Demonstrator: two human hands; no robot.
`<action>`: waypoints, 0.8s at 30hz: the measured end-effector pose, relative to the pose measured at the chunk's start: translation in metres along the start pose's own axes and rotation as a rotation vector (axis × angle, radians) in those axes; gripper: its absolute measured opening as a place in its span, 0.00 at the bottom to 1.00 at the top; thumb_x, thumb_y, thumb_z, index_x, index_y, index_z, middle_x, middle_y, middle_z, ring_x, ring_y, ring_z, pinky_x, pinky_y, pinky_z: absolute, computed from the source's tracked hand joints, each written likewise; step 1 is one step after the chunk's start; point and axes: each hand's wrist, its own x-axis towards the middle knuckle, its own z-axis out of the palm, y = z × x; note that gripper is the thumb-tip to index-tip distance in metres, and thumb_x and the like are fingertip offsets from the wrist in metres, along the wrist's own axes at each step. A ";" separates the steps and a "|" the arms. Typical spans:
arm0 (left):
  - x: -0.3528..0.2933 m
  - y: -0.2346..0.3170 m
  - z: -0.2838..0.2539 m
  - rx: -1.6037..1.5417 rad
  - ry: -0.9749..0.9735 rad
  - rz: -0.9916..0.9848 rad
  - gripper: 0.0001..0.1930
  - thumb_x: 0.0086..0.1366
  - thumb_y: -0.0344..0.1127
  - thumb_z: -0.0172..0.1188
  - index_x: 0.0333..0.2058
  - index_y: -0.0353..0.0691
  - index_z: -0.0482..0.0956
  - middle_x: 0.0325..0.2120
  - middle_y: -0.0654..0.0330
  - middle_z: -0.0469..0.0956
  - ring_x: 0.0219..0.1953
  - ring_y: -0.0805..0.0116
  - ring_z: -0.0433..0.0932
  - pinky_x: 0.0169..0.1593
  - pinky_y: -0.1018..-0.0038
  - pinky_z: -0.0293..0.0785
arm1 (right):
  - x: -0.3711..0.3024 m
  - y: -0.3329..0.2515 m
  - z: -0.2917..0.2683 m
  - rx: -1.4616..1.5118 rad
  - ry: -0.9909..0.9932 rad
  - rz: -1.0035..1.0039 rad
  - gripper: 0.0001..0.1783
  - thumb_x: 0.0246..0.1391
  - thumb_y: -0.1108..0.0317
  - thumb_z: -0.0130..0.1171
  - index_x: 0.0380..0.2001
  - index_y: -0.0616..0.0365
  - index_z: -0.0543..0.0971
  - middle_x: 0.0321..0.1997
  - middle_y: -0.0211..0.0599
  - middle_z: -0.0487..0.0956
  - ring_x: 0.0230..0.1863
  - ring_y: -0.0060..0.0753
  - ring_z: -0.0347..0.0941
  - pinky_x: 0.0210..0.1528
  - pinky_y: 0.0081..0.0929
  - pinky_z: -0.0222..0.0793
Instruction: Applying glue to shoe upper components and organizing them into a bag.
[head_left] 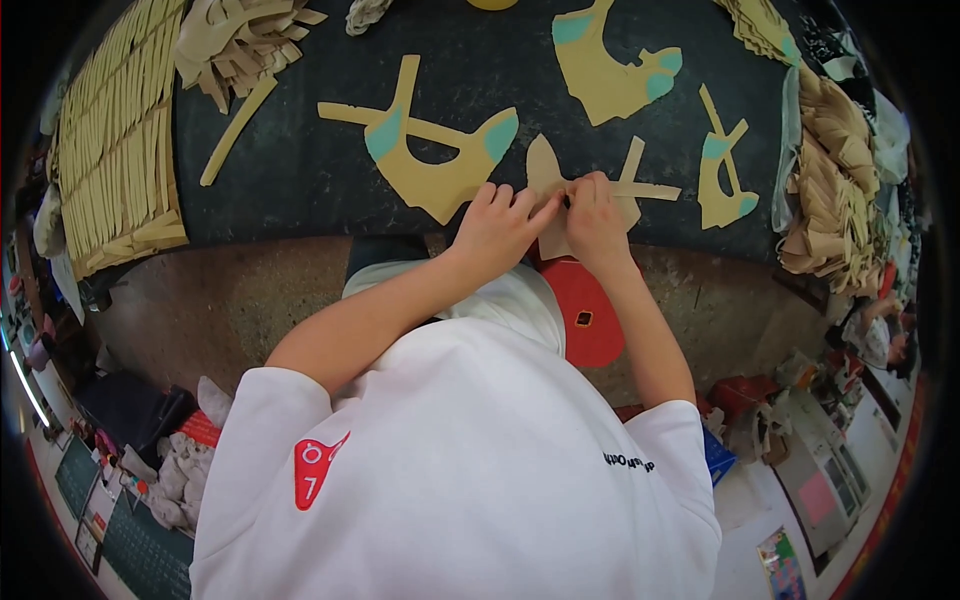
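Note:
At the near edge of the black table, both hands pinch a plain tan shoe-upper piece [545, 168]. My left hand [500, 228] has its thumb and fingertips closed at the piece's middle, and my right hand [598, 222] pinches close beside them. A strap end [645, 190] sticks out to the right of my right hand. The exact spot between the fingertips is hidden. Just left of the hands lies a tan upper piece with teal patches [415, 170], a strip crossing it. Farther back is another teal-patched upper piece [610, 75]; a smaller one [725, 180] rests to the right.
Rows of narrow tan strips [115, 140] cover the table's left end. A heap of tan pieces [235, 45] sits at the back left, with a loose strip [238, 130] nearby. Stacked tan pieces [835, 180] fill the right edge. A red seat [590, 325] shows below the table.

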 end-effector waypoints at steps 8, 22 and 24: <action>0.000 -0.001 -0.001 -0.073 -0.010 -0.037 0.25 0.52 0.31 0.56 0.52 0.48 0.71 0.28 0.63 0.68 0.28 0.67 0.68 0.35 0.71 0.62 | -0.002 0.003 -0.005 0.210 0.038 0.116 0.07 0.49 0.81 0.49 0.33 0.63 0.66 0.37 0.47 0.67 0.36 0.49 0.68 0.37 0.37 0.66; 0.049 0.009 -0.018 -0.718 -0.117 -0.660 0.31 0.51 0.34 0.66 0.50 0.30 0.60 0.43 0.52 0.68 0.43 0.65 0.71 0.47 0.70 0.69 | 0.012 0.008 -0.063 0.320 -0.172 0.240 0.07 0.48 0.71 0.58 0.32 0.58 0.77 0.35 0.35 0.74 0.42 0.33 0.67 0.46 0.28 0.59; 0.051 0.002 -0.028 -1.292 -0.033 -0.739 0.32 0.50 0.35 0.68 0.49 0.30 0.62 0.40 0.52 0.71 0.41 0.61 0.74 0.46 0.67 0.70 | 0.011 0.000 -0.082 0.584 -0.179 0.324 0.07 0.50 0.71 0.57 0.33 0.59 0.76 0.33 0.34 0.73 0.39 0.31 0.68 0.44 0.26 0.61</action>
